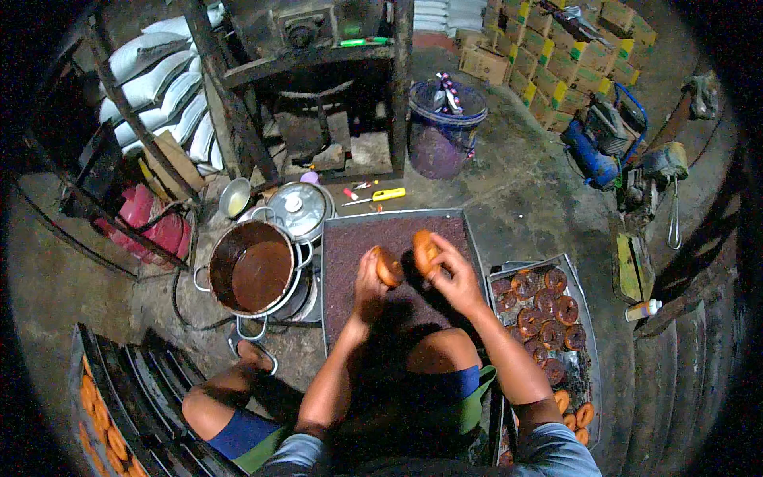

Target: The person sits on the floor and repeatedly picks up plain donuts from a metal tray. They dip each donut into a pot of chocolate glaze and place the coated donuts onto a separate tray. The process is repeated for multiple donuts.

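Note:
My left hand (pixel 368 288) is closed on a golden-brown doughnut (pixel 389 267). A second doughnut (pixel 424 250) is gripped in my right hand (pixel 456 278), slightly farther from me. Both are held apart above a large rectangular tray (pixel 469 226) spread with fine dark brown sprinkles (pixel 358 238). Left of that tray, a two-handled pot (pixel 254 274) contains smooth brown chocolate. Several chocolate-topped doughnuts (pixel 547 302) lie on a metal tray (pixel 586 318) at my right, with plain doughnuts (pixel 584 415) at its near end.
A lidded pot (pixel 300 208) stands behind the chocolate pot, beside a small bowl (pixel 234 197). A yellow-handled screwdriver (pixel 388 194) lies beyond the sprinkle tray. Farther back are a purple bucket (pixel 441 147) and stacked cartons (pixel 556 67). Racked trays (pixel 131 381) with doughnuts stand at lower left.

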Tool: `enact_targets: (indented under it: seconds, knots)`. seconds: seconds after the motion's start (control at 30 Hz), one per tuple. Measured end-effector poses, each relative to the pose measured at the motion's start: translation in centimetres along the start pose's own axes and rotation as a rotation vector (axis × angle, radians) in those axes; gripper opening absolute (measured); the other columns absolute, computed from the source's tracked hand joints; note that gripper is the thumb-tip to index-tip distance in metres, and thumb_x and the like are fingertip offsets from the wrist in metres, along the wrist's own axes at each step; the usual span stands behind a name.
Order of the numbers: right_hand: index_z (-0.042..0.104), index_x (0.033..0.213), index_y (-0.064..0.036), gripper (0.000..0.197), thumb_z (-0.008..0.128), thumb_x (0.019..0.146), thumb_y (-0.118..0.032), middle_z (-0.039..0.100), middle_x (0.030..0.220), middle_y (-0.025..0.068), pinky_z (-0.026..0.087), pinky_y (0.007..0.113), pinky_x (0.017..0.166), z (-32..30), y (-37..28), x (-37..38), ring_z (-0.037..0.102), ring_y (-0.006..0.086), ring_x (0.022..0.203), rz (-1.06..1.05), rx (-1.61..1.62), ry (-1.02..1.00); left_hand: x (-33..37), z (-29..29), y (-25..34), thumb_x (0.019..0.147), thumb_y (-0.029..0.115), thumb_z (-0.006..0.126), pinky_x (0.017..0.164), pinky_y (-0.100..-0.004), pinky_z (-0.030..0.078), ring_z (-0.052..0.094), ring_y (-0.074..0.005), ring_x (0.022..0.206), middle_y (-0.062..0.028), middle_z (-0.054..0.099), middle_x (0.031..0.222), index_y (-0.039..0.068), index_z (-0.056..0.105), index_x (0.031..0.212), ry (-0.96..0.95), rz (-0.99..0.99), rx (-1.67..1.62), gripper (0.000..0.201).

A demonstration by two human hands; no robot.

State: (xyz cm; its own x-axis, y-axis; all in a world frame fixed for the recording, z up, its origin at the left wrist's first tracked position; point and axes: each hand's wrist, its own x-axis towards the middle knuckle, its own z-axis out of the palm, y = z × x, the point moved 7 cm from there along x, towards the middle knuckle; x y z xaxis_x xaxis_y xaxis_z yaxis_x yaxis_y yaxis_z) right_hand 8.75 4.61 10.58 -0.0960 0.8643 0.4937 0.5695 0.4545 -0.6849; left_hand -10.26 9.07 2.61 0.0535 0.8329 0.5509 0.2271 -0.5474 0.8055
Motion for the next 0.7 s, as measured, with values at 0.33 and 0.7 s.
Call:
enact_targets:
  seconds: [0.33, 0.7]
  knots:
    - [0.056, 0.085, 0.0002, 0.018, 0.066, 0.070, -0.002, 0.052, 0.133, 0.0197, 0.039, 0.047, 0.104, -0.7, -3.0, 0.2, 0.048, 0.0405, 0.125, -0.223, -0.013, -0.030, 1.7, 5.3, -7.5, 0.101, 0.038, 0.039, 0.079, -0.0331, 0.051, 0.060, -0.0171, 0.094, -0.0069, 0.059, 0.110, 0.006, 0.051, 0.124, -0.025, -0.936, -1.134, 0.041]
    - [0.062, 0.095, 0.0027, 0.022, 0.062, 0.082, -0.014, 0.061, 0.116, 0.0236, 0.046, 0.044, 0.094, 6.7, 12.7, -0.7, 0.056, 0.0415, 0.110, 0.100, -0.341, 0.097, -2.3, 3.0, -3.1, 0.098, 0.033, 0.047, 0.088, -0.0325, 0.051, 0.062, -0.0171, 0.097, -0.0057, 0.063, 0.109, 0.009, 0.056, 0.120, -0.239, -1.151, -0.928, 0.033]
